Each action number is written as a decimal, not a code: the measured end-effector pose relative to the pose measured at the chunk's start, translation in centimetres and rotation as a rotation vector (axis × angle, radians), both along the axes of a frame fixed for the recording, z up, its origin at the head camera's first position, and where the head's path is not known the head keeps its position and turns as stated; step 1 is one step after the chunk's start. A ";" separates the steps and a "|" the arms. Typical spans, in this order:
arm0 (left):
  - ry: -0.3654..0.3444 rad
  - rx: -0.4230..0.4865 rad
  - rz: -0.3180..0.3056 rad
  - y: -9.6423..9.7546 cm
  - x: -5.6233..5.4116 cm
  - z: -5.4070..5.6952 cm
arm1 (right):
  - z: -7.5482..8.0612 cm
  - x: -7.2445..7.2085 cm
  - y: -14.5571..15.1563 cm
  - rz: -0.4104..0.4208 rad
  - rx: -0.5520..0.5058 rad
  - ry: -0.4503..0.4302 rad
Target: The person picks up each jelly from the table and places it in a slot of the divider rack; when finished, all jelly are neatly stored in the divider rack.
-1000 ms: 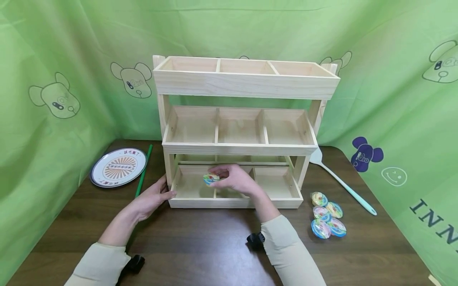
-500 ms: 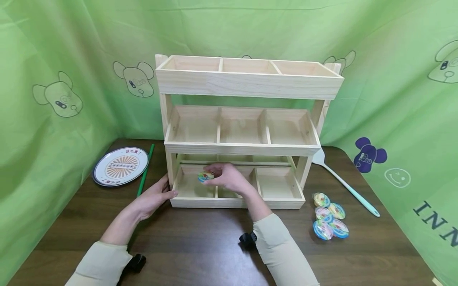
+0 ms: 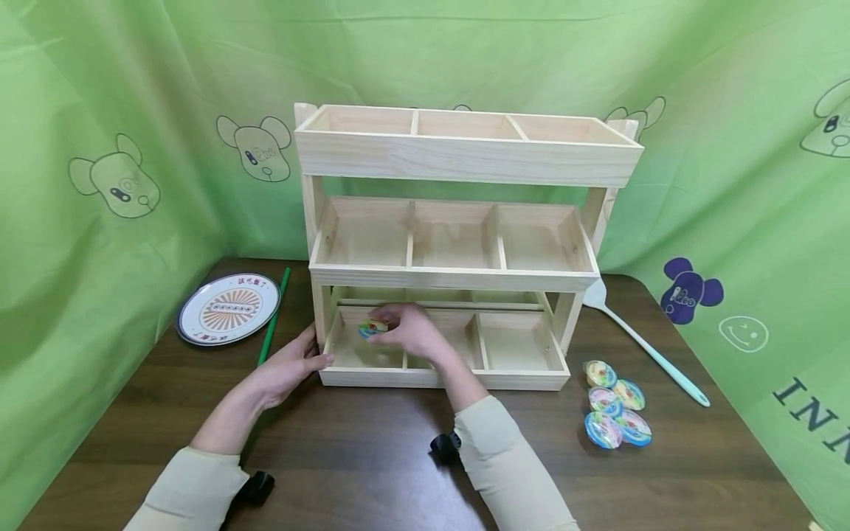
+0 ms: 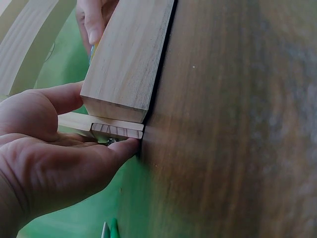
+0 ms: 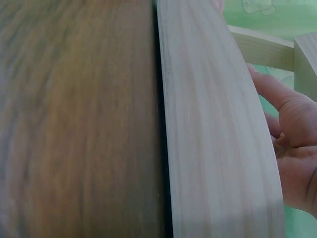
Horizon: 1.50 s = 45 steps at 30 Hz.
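Note:
A three-tier wooden rack (image 3: 465,161) with divided trays stands on the table. My right hand (image 3: 417,335) reaches into its bottom tray and pinches a small jelly cup (image 3: 372,329) with a colourful lid over the left compartment. In the right wrist view the tray's front board (image 5: 218,129) hides the cup, while part of the right hand (image 5: 298,144) shows behind it. At the bottom tray's left end, my left hand (image 3: 290,369) grips the rack. The left wrist view shows thumb and fingers of the left hand (image 4: 49,153) around that wooden corner.
Several more jelly cups (image 3: 604,400) lie clustered on the table to the right. A pale blue spatula (image 3: 654,354) lies beyond them, by the rack's leg. Left of the rack are a round white plate (image 3: 229,310) and a green stick (image 3: 271,332). Green cloth (image 3: 166,66) hangs around the table.
My right hand has carried the jelly cup leftward, from near the divider to farther inside the left compartment. The left hand keeps its grip on the rack, and the head view has shifted slightly.

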State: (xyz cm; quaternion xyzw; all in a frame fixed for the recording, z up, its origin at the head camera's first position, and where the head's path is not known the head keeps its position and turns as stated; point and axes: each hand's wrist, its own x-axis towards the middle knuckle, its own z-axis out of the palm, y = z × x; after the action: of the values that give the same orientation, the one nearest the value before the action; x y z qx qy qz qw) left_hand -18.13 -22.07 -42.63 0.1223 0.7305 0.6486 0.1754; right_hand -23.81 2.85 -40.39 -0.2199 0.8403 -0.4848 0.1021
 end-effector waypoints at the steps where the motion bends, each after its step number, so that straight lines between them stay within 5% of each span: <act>1: -0.002 -0.001 0.001 0.0 0.0 0.0 | 0.0 0.0 -0.2 -0.004 0.001 0.004; 35: -0.012 -0.004 0.006 0.1 0.0 -0.2 | -0.5 -0.1 -3.7 -0.086 0.074 -0.009; 45: -0.008 0.005 0.013 0.1 0.0 -0.2 | -0.6 -0.3 -4.4 -0.078 0.164 0.022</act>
State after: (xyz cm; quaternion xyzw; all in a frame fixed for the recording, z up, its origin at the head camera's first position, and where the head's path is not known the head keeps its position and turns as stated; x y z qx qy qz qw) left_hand -18.13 -22.00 -42.79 0.1155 0.7290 0.6519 0.1741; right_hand -24.06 -1.60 -41.01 -0.1835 0.8863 -0.4152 0.0916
